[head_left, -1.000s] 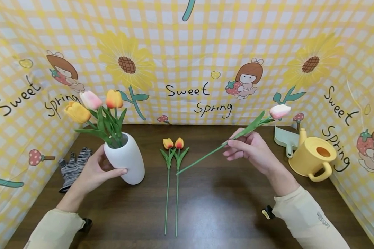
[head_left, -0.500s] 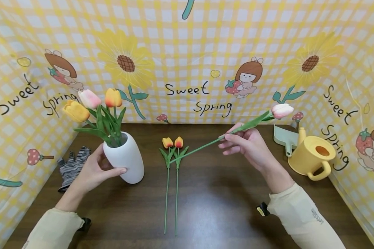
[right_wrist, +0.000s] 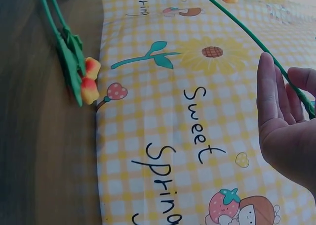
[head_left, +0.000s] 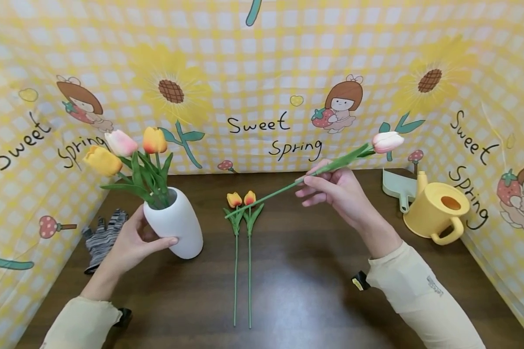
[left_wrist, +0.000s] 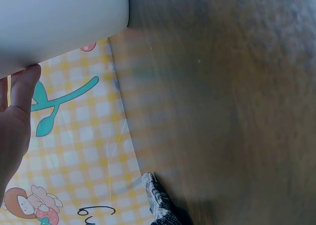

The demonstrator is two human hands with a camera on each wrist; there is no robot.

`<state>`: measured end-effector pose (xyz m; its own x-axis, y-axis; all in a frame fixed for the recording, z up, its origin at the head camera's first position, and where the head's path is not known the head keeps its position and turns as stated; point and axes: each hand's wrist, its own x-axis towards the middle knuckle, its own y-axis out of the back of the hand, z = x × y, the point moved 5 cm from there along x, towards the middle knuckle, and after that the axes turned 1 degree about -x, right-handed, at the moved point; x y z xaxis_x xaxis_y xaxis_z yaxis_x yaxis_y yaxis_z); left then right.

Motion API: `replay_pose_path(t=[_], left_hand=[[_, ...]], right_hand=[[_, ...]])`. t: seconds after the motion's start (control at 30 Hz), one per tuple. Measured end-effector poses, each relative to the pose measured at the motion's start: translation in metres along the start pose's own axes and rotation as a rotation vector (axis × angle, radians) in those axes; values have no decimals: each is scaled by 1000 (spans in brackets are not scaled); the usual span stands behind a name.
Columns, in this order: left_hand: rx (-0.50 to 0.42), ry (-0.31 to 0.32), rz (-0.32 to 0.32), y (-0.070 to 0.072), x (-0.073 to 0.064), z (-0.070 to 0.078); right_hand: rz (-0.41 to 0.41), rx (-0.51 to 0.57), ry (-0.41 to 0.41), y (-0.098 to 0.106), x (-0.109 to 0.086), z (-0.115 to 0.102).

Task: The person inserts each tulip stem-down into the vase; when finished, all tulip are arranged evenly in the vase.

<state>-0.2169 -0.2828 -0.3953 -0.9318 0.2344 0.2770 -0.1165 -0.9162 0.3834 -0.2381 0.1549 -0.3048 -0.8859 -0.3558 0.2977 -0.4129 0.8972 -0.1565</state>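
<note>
My left hand [head_left: 131, 245] grips a white vase [head_left: 179, 228], thumb across its front; the vase leans left. A yellow tulip [head_left: 104, 161], a pink tulip [head_left: 121, 143] and an orange tulip [head_left: 155, 140] stand in it. In the left wrist view, fingers [left_wrist: 23, 89] press against the vase's side. My right hand [head_left: 340, 194] pinches a pink-and-white tulip [head_left: 388, 142] by its green stem, raised with the bloom up to the right. The stem's bare end points left toward the vase. It overlaps two orange-yellow tulips lying side by side on the dark table [head_left: 305, 300].
A grey striped glove [head_left: 106, 237] lies left of the vase. At the right stand a yellow watering can [head_left: 432, 213] and, behind it, a pale green dustpan [head_left: 397, 188]. Yellow checked cloth [head_left: 262, 87] walls the table's back and sides.
My right hand has moved left and slightly up with the pink-and-white tulip, bringing its stem end closer to the vase. My left hand keeps its grip on the vase.
</note>
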Motion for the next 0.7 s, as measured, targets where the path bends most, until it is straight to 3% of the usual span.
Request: replay_pose_path(t=[0.23,0.5,0.7], left_hand=[[10,15,18,1,-1,-2],[-18,-15,12,0,4,-1],[-9,-11,6,3,0,1]], right_hand=[[31,10,36,-13,17,-12],[20,4,130,-28,43,-40],[9,-3,179,-43,50,-50]])
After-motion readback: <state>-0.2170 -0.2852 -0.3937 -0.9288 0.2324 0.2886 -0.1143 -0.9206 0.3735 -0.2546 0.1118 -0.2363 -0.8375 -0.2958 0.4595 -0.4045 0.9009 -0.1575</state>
